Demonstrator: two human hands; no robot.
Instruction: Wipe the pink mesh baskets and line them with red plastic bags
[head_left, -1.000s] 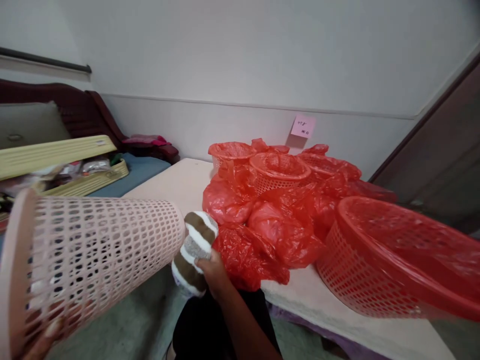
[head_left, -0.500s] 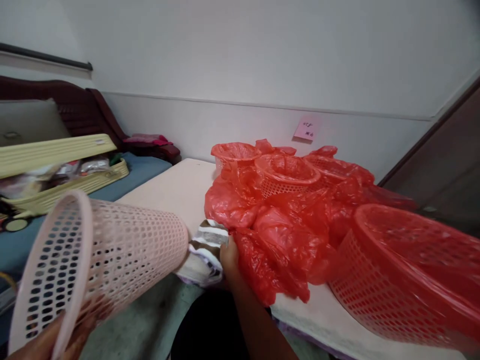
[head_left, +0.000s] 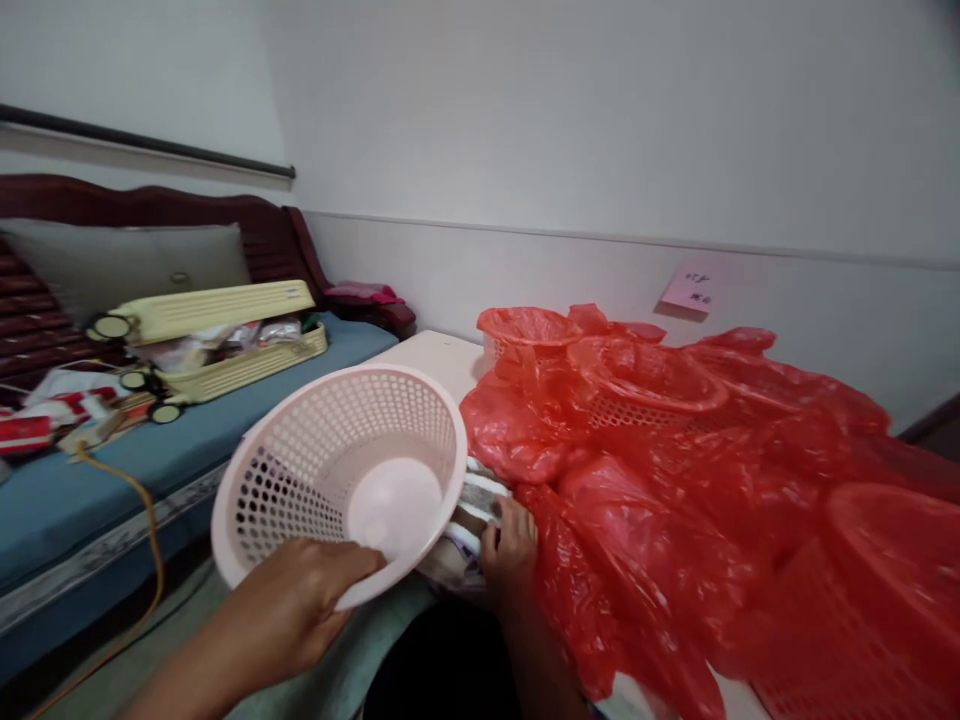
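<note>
My left hand (head_left: pixel 307 590) grips the near rim of a pale pink perforated plastic basket (head_left: pixel 397 500), thumb over the edge. The basket is tilted, its mouth facing me, and nothing lies inside. Behind it, my right hand (head_left: pixel 511 545) has its fingers curled on a striped cloth (head_left: pixel 480 495) in white, grey and brown; the basket hides part of the cloth. Close to the right of that hand lie crumpled red plastic bags (head_left: pixel 600 520), and more pink perforated baskets (head_left: pixel 649 375) sit inside or under the red plastic.
A blue bed (head_left: pixel 360 340) on the left bears an open pale yellow suitcase (head_left: pixel 225 315) and a grey pillow (head_left: pixel 172 265). An orange cord (head_left: pixel 154 530) hangs down the bed's side. A pink note (head_left: pixel 686 290) is on the wall above the bags.
My left hand has swung the basket from lying sideways at the left to mouth towards me, nearer the cloth. The view has turned left. My right hand stays at the striped cloth.
</note>
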